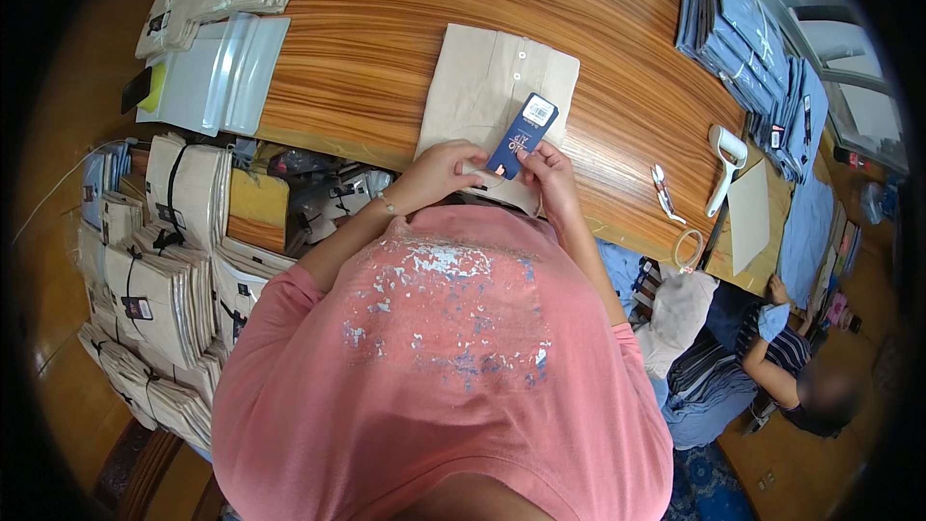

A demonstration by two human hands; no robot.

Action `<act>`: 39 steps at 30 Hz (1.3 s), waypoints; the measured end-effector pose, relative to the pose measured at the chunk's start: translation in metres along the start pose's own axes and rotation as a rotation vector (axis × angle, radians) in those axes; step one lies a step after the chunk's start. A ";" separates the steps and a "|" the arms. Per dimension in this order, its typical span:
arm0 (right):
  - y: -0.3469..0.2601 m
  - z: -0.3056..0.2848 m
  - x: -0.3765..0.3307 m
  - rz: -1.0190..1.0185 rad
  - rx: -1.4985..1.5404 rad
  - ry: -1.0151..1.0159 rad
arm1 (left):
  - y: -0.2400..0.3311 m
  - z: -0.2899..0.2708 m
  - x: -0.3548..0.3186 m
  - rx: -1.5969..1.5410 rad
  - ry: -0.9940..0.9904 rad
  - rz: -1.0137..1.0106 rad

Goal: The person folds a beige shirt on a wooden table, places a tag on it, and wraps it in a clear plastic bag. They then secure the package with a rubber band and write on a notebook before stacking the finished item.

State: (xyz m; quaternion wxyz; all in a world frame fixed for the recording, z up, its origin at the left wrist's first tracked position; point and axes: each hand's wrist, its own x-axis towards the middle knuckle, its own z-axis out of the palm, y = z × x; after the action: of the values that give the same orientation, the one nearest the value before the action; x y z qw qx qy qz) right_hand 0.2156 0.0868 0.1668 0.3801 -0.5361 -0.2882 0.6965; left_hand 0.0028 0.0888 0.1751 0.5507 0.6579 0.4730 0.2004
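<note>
A folded beige shirt (497, 101) lies flat on the wooden table (386, 48), collar end toward the person, its button placket running away from them. Both hands meet at the near edge of the shirt. The left hand (442, 174) rests on the collar end, fingers curled, its grip pressing the cloth down rather than closed round anything. The right hand (548, 172) pinches the lower end of a dark blue tag (522, 135), thumb and fingers closed on it; the tag slants up over the shirt, its white label end farthest from the hands. To the right on the table lie small snips (664, 190), a white tagging gun (725, 162) and a sheet of brown card (750, 212). Blue folded shirts (743, 39) are stacked at the far right edge, clear bags (220, 72) at the left. Bundles of beige shirts (164, 280) are piled beside the table on the left. Another person (791, 357) sits low at the right.
</note>
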 end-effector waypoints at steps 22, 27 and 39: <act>0.027 -0.163 -0.063 -0.634 -0.794 1.120 | -0.002 -0.013 0.000 0.758 -0.279 0.489; 0.048 -0.239 -0.120 -0.280 -1.229 1.542 | 0.013 -0.016 0.017 0.617 -0.101 0.447; -0.013 -0.167 -0.099 -0.714 -0.200 1.097 | 0.049 0.007 0.048 0.257 0.028 0.455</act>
State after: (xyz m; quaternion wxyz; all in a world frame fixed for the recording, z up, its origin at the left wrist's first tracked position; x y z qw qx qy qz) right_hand 0.3928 0.0095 0.1864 0.6276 -0.7174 -0.2760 0.1235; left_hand 0.0503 0.1286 0.2053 0.3966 0.8091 0.3422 0.2665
